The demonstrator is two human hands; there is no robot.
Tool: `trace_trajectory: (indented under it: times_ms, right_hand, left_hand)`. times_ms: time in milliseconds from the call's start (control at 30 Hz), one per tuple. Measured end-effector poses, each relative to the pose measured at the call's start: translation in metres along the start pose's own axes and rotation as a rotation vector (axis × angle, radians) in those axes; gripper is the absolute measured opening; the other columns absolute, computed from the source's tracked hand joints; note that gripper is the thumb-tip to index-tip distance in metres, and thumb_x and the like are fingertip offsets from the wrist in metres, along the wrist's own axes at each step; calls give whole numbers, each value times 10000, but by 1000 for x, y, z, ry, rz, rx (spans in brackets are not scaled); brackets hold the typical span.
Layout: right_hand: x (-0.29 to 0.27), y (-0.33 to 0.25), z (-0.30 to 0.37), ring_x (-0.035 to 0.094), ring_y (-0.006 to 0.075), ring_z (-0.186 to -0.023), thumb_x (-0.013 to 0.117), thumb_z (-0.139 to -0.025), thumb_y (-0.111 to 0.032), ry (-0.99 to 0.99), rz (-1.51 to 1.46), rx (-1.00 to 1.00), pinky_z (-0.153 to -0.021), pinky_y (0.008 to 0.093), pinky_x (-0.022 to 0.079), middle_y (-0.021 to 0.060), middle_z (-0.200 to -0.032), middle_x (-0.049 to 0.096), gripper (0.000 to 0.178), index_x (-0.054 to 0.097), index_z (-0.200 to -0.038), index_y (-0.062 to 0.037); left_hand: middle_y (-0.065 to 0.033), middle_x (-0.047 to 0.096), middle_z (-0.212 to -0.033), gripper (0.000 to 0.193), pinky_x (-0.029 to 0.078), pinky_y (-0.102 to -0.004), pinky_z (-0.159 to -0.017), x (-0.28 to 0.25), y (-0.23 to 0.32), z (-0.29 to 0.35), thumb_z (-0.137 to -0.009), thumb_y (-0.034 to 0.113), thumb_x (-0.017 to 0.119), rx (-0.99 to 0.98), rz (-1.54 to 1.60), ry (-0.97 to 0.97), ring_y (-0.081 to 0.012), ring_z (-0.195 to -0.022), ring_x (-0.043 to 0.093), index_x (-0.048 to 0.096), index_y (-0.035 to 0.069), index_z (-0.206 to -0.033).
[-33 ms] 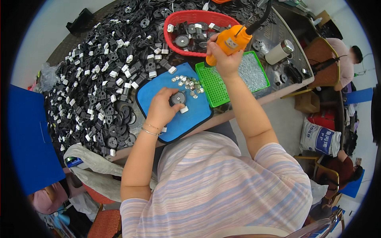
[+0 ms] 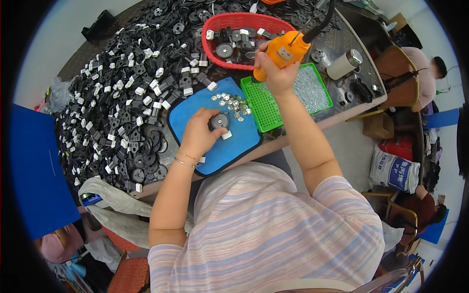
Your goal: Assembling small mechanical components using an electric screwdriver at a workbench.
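Workbench [image 2: 342,117] is crowded; taking the blue mat [image 2: 234,141] at its near edge as the reference.

Left hand [image 2: 200,134] is on the mat, fingers curled down over a round black part with a metal centre [image 2: 219,120]. Fingertips pin its left rim, probably to stop it spinning or sliding. Grip is a light clamp, hand not fully closed. A small white block [image 2: 226,135] sits just beside the thumb, touching or nearly so; can't tell which.

Right hand [image 2: 276,73] is raised above the mat's far right corner, fingers wrapped fully round an orange electric screwdriver [image 2: 286,51]. Tip points down toward the mat, off the part. Black cable [image 2: 322,22] runs up and away from its top.

Loose silver washers or screws [image 2: 233,103] are scattered on the mat's far side, within short reach of either hand.

Right of the mat: green tray [image 2: 266,105] of small silver fasteners, touching the mat's edge. Beyond the mat: red basket [image 2: 229,22] holding more round black parts. Left of and beyond the mat: large heap of black and white parts [image 2: 122,97], the bulk stock kept off the working area.
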State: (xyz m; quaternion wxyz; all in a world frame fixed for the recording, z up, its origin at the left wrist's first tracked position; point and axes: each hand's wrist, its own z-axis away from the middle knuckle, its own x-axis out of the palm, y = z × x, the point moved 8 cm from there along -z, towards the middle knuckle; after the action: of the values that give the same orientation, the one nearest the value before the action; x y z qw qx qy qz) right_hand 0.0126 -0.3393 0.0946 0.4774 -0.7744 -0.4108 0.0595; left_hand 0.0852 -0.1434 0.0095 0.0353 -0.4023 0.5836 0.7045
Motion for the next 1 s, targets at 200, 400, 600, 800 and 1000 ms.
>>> trace_trajectory:
  times_ms: [200, 400, 600, 800, 1000]
  right_hand:
    - [0, 1, 0, 573, 133, -580, 606, -770, 37, -24, 54, -8, -558, 260, 477, 72, -736, 587, 156, 537, -907, 10]
    - [2, 1, -1, 572, 136, -575, 605, -771, 39, -39, 10, 35, -549, 261, 476, 68, -736, 584, 162, 535, -913, 6]
    - [1, -4, -5, 561, 142, -565, 607, -779, 32, -9, 73, 6, -532, 262, 468, 68, -718, 568, 185, 522, -941, 5]
    - [28, -46, 13, 564, 184, -628, 583, -804, -42, -151, -246, 59, -589, 301, 480, 136, -862, 555, 194, 504, -975, 4]
    - [72, -41, 55, 552, 166, -623, 652, -781, -85, -313, -318, 154, -583, 266, 470, 137, -856, 535, 244, 502, -948, 12]
  left_hand:
    - [-139, 590, -940, 436, 486, -349, -720, 2, -1, 1, -639, 86, 772, 4, 1, 5, -303, -827, 595, 615, 1, -1037]
    - [-141, 589, -955, 440, 484, -354, -736, 2, 0, 2, -644, 84, 767, 12, -13, 6, -308, -851, 589, 607, -4, -1044]
    - [-146, 587, -960, 445, 472, -371, -770, 2, 4, 5, -657, 102, 758, 33, -56, 18, -322, -891, 571, 603, -4, -1061]
    - [-140, 585, -966, 460, 463, -375, -788, 3, 4, 10, -674, 109, 746, 48, -75, 41, -331, -914, 558, 592, 1, -1094]
    - [-136, 583, -972, 476, 457, -383, -796, 3, 8, 9, -670, 101, 748, 116, -99, 60, -336, -907, 554, 584, 7, -1107]
